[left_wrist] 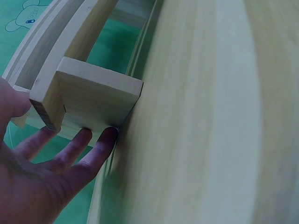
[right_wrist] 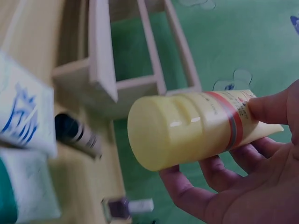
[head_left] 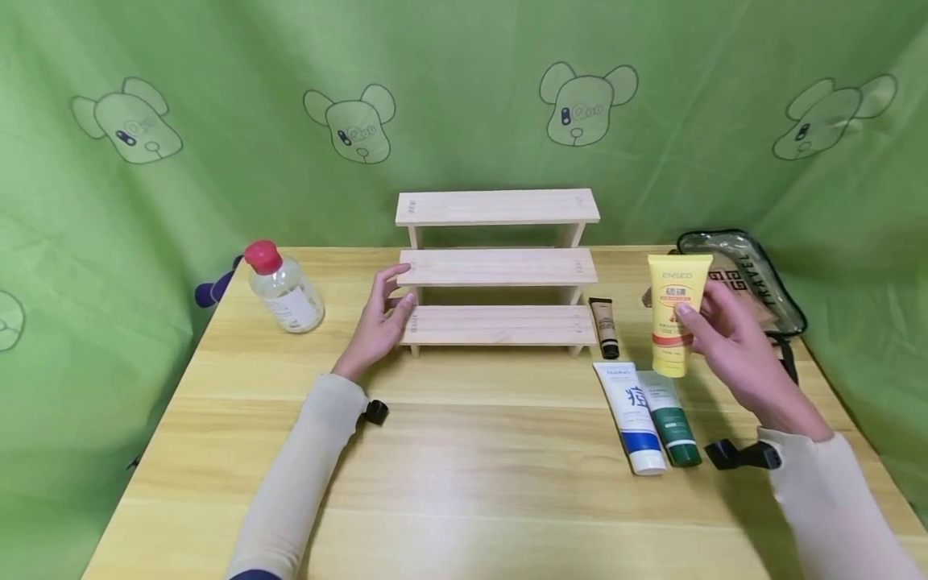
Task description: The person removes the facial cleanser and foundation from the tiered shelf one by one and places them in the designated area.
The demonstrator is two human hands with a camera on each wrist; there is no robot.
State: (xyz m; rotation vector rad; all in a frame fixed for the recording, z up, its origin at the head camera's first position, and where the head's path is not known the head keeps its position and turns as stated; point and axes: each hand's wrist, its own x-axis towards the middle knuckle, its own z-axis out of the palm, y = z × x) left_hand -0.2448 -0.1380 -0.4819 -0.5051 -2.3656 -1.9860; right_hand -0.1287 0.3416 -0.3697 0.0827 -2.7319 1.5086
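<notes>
My right hand (head_left: pixel 739 346) grips a yellow squeeze tube (head_left: pixel 669 314) upright above the right side of the table, thumb on its printed front. In the right wrist view the tube's round yellow cap (right_wrist: pixel 149 133) faces the camera, with the fingers behind and below it. At the left end of a three-step wooden display rack (head_left: pixel 500 322), my left hand (head_left: pixel 375 326) rests its fingertips and thumb. The left wrist view shows its extended fingers (left_wrist: pixel 93 158) against the rack's side panel. Below the yellow tube lie a white-and-blue tube (head_left: pixel 631 415) and a green-and-white tube (head_left: pixel 670 423).
A small brown tube with a black cap (head_left: pixel 605 329) lies beside the rack's right end. Behind my right hand is a clear zippered travel pouch (head_left: pixel 779 282). A clear bottle with a red cap (head_left: pixel 290 294) is at the left. Green cloth (head_left: pixel 471 97) hangs behind the table.
</notes>
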